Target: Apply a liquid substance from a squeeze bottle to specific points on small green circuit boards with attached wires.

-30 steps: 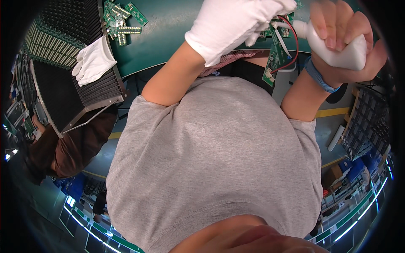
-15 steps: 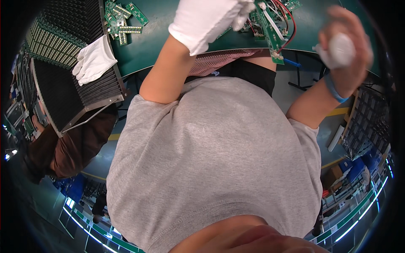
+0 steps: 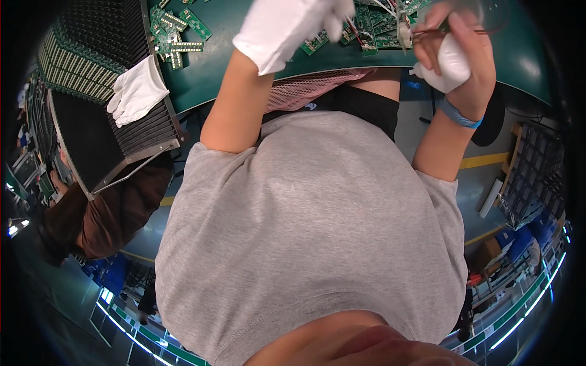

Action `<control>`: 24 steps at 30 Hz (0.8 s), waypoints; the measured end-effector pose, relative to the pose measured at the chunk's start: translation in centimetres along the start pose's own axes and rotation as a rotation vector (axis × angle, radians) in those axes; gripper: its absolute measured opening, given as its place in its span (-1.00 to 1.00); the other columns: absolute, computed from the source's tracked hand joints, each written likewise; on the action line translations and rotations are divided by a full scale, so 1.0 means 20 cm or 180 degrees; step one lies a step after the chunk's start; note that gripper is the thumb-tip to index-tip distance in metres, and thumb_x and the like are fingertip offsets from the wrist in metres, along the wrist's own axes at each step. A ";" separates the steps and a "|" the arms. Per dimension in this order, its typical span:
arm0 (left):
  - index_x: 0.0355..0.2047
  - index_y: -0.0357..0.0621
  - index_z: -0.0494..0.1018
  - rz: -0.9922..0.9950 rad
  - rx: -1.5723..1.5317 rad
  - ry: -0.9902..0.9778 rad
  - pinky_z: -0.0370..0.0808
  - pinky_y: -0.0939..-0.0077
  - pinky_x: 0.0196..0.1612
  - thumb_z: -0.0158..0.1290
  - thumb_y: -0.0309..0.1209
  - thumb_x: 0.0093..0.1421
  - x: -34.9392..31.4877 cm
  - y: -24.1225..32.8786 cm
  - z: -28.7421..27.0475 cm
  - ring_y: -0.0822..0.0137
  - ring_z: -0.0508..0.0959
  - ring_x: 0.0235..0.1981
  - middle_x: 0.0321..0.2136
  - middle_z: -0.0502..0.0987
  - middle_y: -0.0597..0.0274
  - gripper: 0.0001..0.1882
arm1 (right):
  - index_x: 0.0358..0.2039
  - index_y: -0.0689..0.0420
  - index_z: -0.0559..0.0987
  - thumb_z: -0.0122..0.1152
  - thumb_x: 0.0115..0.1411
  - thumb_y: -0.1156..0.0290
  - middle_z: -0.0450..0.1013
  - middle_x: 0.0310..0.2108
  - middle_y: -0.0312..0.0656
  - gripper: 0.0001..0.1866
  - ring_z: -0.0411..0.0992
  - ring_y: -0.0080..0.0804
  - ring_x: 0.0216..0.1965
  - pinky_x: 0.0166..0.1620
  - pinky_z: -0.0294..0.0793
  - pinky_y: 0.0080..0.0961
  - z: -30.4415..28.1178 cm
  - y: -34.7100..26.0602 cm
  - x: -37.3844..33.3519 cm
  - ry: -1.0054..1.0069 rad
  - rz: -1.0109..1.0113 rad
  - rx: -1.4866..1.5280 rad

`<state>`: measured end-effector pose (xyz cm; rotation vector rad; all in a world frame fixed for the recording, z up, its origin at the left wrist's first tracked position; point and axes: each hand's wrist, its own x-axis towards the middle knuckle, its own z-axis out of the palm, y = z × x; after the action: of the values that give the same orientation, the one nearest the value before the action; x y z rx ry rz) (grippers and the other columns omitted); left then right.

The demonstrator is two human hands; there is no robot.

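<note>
Your right hand (image 3: 470, 61) wraps around the white bottle (image 3: 450, 66), just right of the green boards (image 3: 386, 41) on the table (image 3: 244, 58); your gloved left hand's (image 3: 290, 27) grip I can't tell. You're likely mid-handling; next calls for minding the loose wire (image 3: 429, 30).

Left hand (image 3: 290, 27): left of bottle (image 3: 450, 64); cropped by top edge, blurred.
Right hand (image 3: 477, 67): palm hidden behind bottle.
Red wire (image 3: 427, 30): beyond bottle, blurred.

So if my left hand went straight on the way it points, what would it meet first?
Likely the green circuit boards just right of your gloved left hand, though motion blur and the single view leave depth unclear.
</note>
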<state>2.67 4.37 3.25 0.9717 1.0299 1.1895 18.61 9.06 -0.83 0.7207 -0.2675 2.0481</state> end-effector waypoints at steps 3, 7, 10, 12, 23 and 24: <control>-0.29 -0.30 0.47 -0.0915 -0.0134 -0.0607 0.19 0.79 -0.81 -0.13 -0.08 0.23 -0.04 0.05 0.12 0.55 0.37 -0.82 -0.68 0.45 0.30 -0.54 | -0.53 0.35 0.41 -0.01 0.15 0.34 0.28 -0.79 -0.13 -0.71 0.20 -0.49 -0.84 -0.74 0.23 -0.62 0.03 0.00 0.00 0.0283 -0.0074 0.0363; -0.15 -0.19 0.45 -0.1634 -0.1454 -0.0808 0.15 0.77 -0.83 -0.13 -0.17 0.26 0.01 -0.05 0.15 0.55 0.31 -0.83 -0.66 0.45 0.31 -0.64 | -0.50 0.36 0.40 -0.06 0.18 0.35 0.25 -0.81 -0.15 -0.71 0.15 -0.51 -0.86 -0.75 0.20 -0.61 0.23 -0.02 0.00 0.0987 0.0038 -0.1616; -0.15 -0.21 0.44 0.0551 0.0450 -0.0684 0.17 0.77 -0.81 -0.12 -0.20 0.26 -0.02 0.00 0.19 0.57 0.33 -0.80 -0.64 0.45 0.32 -0.65 | -0.52 0.33 0.39 -0.12 0.22 0.29 0.23 -0.82 -0.16 -0.66 0.13 -0.51 -0.86 -0.75 0.20 -0.59 0.30 -0.04 0.01 0.2070 0.0302 -0.3889; -0.15 -0.22 0.44 -0.1313 -0.1493 -0.0606 0.20 0.79 -0.78 -0.12 -0.23 0.26 0.01 -0.01 0.16 0.59 0.35 -0.76 -0.60 0.46 0.32 -0.67 | -0.56 0.31 0.38 -0.18 0.26 0.22 0.21 -0.83 -0.18 -0.59 0.12 -0.52 -0.86 -0.75 0.19 -0.59 0.28 -0.09 -0.02 0.2126 0.0308 -0.4018; -0.18 -0.26 0.48 -0.0893 0.0076 -0.0299 0.09 0.79 -0.81 -0.05 -0.24 0.22 -0.03 0.07 -0.03 0.60 0.32 -0.82 -0.56 0.51 0.28 -0.67 | -0.62 0.12 0.28 -0.16 0.13 -0.03 0.07 -0.66 -0.34 -0.55 0.05 -0.59 -0.60 -0.48 0.05 -0.67 0.43 -0.42 -0.02 0.1066 0.0832 -0.3402; -0.18 -0.27 0.47 -0.0872 -0.0042 -0.0284 0.09 0.78 -0.81 -0.06 -0.27 0.22 -0.04 0.06 -0.03 0.59 0.31 -0.82 -0.54 0.51 0.27 -0.68 | -0.64 0.11 0.27 -0.13 0.11 0.01 0.07 -0.66 -0.34 -0.58 0.06 -0.60 -0.60 -0.47 0.07 -0.67 0.43 -0.46 0.00 0.0826 0.0885 -0.3424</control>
<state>1.74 3.75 4.24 0.8354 1.0451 0.9182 29.58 10.26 5.32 -0.2579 -1.2348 1.8410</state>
